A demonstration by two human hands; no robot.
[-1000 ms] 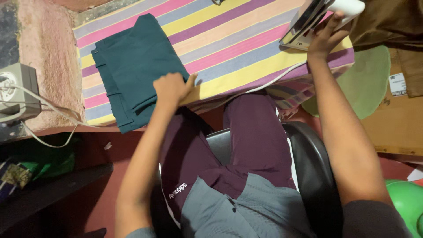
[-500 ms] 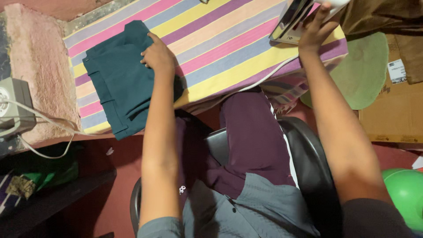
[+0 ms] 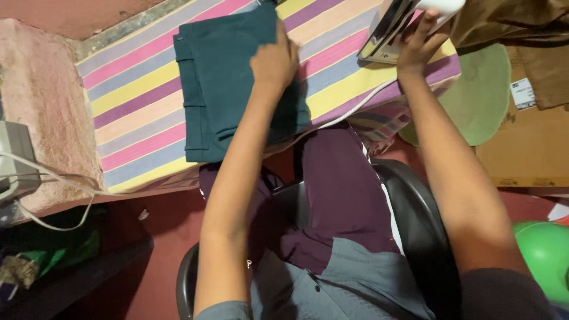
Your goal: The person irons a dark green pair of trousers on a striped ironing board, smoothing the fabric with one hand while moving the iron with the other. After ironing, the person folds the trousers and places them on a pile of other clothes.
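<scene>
A folded dark teal garment (image 3: 228, 83) lies on a striped cloth (image 3: 136, 101) of pink, yellow, lilac and cream covering a table. My left hand (image 3: 274, 59) rests on the garment's right part, fingers curled and pressing on the fabric. My right hand (image 3: 418, 44) grips a white clothes iron (image 3: 403, 21), tilted up on the cloth's far right corner; its top is cut off by the frame. A white cord (image 3: 349, 109) runs from the iron along the table's front edge.
I sit on a black chair (image 3: 415, 213) in maroon trousers. A grey power adapter with white cables (image 3: 15, 166) sits on a pink ledge at left. A green mat (image 3: 480, 101), a cardboard box (image 3: 527, 142) and a green ball (image 3: 545, 261) are at right.
My left hand slid the teal garment rightward across the striped cloth, from the left edge toward the middle. My right hand stayed on the iron.
</scene>
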